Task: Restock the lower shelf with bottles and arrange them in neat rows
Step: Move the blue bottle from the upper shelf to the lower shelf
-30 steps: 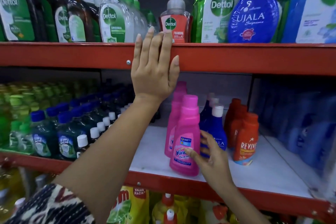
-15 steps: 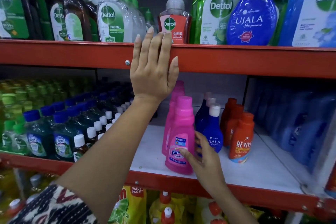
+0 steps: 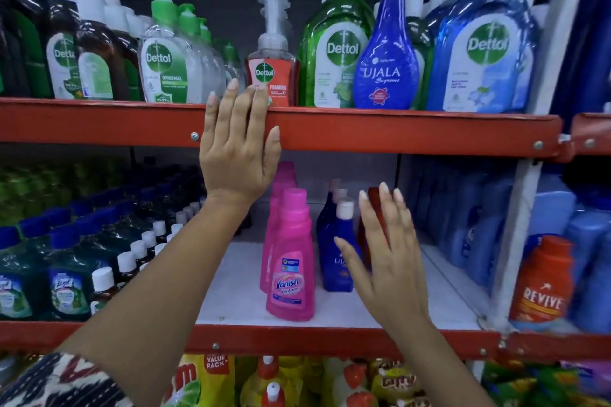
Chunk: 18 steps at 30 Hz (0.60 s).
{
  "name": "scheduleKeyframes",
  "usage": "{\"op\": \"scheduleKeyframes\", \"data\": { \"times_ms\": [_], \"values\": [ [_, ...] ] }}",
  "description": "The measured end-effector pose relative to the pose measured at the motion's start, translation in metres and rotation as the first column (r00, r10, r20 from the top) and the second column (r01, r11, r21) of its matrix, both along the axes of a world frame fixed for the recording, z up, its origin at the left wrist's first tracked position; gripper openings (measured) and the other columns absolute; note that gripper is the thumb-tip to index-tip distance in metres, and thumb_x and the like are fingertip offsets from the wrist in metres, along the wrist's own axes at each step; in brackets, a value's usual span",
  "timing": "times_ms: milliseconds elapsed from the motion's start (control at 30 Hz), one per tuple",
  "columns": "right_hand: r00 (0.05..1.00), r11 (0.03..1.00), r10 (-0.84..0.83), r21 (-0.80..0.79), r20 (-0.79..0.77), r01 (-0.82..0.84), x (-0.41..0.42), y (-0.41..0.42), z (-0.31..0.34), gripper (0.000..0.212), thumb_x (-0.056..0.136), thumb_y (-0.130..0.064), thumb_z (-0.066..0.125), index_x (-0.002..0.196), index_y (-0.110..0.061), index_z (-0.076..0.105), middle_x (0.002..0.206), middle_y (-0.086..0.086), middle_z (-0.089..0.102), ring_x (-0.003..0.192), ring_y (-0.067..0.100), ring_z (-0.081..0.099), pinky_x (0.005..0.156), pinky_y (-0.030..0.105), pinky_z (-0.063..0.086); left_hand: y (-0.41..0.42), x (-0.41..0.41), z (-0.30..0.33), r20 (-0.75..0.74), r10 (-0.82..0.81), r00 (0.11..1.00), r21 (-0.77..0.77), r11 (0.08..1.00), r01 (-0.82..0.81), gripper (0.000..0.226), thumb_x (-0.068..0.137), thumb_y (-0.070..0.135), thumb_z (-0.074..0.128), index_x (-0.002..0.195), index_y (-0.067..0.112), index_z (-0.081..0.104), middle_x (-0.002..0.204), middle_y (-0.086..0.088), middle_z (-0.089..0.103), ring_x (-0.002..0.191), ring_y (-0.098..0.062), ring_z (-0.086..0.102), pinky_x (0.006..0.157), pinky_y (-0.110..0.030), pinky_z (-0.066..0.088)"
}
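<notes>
Right hand open before blue bottles, pink Vanish bottle alongside

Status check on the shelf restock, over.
Left hand flat on upper shelf rail. Right hand open, empty, before red bottles. Pink bottle upright, untouched.

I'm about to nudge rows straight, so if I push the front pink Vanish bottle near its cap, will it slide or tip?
The front pink Vanish bottle would probably tip: it is tall with a narrow neck. It looks like rigid plastic, so it should not buckle. Pushed low, it likely slides on the smooth white shelf.
</notes>
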State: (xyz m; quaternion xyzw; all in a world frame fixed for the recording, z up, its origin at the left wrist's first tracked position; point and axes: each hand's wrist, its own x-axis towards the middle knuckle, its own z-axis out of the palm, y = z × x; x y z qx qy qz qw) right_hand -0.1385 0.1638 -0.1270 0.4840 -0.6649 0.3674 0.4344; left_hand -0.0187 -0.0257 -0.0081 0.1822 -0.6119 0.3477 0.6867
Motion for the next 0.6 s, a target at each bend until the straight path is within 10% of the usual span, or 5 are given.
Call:
{"op": "scheduleKeyframes", "data": {
  "times_ms": [300,600],
  "values": [
    [0.995,0.979,-0.012,-0.206,-0.102,-0.009,-0.013,0.022,0.111,0.058,0.095,-0.041,0.053,0.144,-0.012,0.042,0.153,0.014,0.038,0.145,0.027,0.030,0.118,0.031,0.023,0.003,0.003,0.000,0.021,-0.026,0.999,0.048,0.999,0.025,0.051,0.104,0.032,0.027,0.138,0.001,0.049,0.134,-0.018,0.058,0.135,-0.034,0.044,0.118,-0.048,0.026],
    [0.985,0.968,0.159,-0.205,0.060,-0.144,-0.019,0.019,0.190,0.058,0.090,-0.037,0.062,0.138,-0.011,0.045,0.139,0.007,0.047,0.122,0.018,0.050,0.086,0.012,0.033,0.004,0.004,0.001,0.025,-0.035,0.999,0.055,0.998,0.033,0.053,0.104,0.033,0.026,0.135,-0.001,0.052,0.132,-0.021,0.059,0.132,-0.036,0.046,0.116,-0.049,0.028]
  ]
}}
